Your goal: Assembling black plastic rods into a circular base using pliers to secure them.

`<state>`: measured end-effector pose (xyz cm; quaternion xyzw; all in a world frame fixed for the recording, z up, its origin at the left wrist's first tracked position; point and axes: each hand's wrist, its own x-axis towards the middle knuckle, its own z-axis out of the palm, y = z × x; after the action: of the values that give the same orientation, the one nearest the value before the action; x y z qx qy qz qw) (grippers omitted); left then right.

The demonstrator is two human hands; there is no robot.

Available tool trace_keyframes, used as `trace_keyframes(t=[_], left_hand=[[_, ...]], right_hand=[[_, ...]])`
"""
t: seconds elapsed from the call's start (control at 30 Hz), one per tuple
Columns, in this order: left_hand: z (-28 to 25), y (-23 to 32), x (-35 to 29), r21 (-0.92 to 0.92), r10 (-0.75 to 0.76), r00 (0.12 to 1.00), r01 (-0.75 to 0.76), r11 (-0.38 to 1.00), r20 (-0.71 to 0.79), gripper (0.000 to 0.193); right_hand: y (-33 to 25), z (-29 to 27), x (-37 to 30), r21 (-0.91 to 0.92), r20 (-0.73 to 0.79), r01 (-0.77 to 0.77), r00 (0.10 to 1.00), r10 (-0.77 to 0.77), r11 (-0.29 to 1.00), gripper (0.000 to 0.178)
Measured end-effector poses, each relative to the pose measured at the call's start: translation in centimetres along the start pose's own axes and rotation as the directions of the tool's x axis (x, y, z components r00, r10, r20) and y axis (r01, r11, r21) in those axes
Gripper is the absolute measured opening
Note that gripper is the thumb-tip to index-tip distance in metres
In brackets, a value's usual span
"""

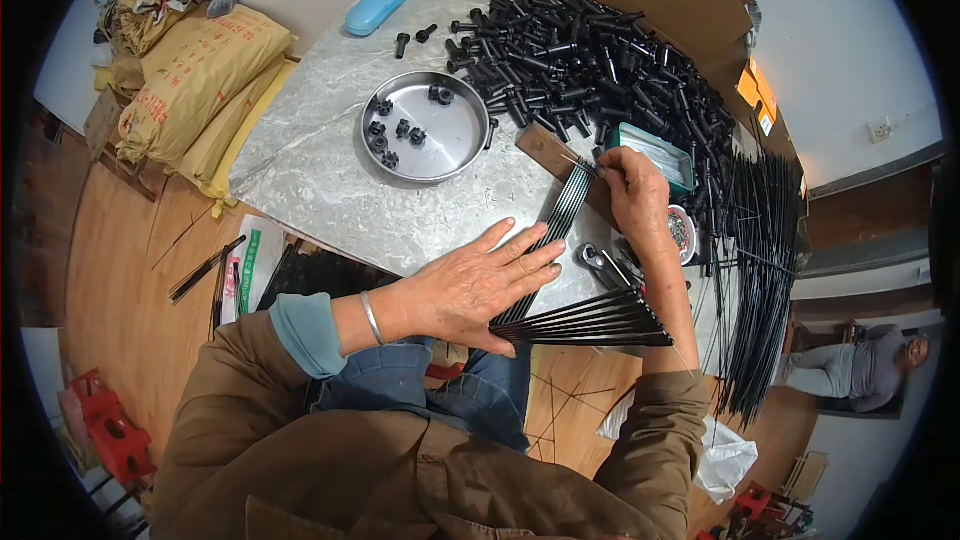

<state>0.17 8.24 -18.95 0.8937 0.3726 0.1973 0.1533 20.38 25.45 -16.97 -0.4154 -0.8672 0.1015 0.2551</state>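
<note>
A fan of thin black rods [590, 322], like umbrella ribs, spreads from the table's near edge toward my right forearm. More thin rods [570, 202] lie side by side under my left hand [480, 285], which rests across them with fingers stretched out and apart. Their far ends reach a brown wooden block [545, 148]. Beside that block my right hand [638, 190] is closed in a pinch at the rod ends. Thin strands show at its fingertips, but what exactly it grips is too small to tell.
A large heap of black tubular parts [590, 60] covers the far table. A round metal tray [425, 130] holds several small black pieces. Near my right hand stand a green box [655, 155] and a small tub [680, 232]. Long black rods [760, 280] hang over the right edge.
</note>
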Motion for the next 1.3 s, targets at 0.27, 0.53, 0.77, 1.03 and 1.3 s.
trace_keyframes(t=[0.27, 0.53, 0.77, 1.03, 1.3], left_hand=[[-0.1, 0.0, 0.0, -0.010, -0.014, 1.000, 0.014, 1.000, 0.003, 0.096], [0.1, 0.0, -0.1, -0.014, -0.016, 1.000, 0.016, 1.000, 0.004, 0.096], [0.1, 0.0, -0.1, -0.008, -0.013, 1.000, 0.013, 1.000, -0.010, 0.096], [0.1, 0.0, -0.2, 0.001, -0.017, 1.000, 0.017, 1.000, -0.012, 0.097], [0.1, -0.1, -0.2, -0.013, -0.017, 1.000, 0.016, 1.000, -0.008, 0.097]], right_hand=[[0.7, 0.5, 0.8, -0.048, -0.011, 0.166, 0.986, -0.167, 0.985, 0.012], [0.3, -0.9, -0.5, -0.151, -0.183, 0.163, 0.965, -0.190, 0.975, 0.012], [0.4, -1.8, -1.1, -0.376, 0.011, 0.189, 0.980, -0.199, 0.907, 0.008], [0.1, -1.9, -0.4, -0.435, 0.068, 0.221, 0.975, -0.213, 0.873, 0.006], [-0.5, -1.2, 0.4, -0.414, 0.140, 0.196, 0.979, -0.151, 0.889, 0.008]])
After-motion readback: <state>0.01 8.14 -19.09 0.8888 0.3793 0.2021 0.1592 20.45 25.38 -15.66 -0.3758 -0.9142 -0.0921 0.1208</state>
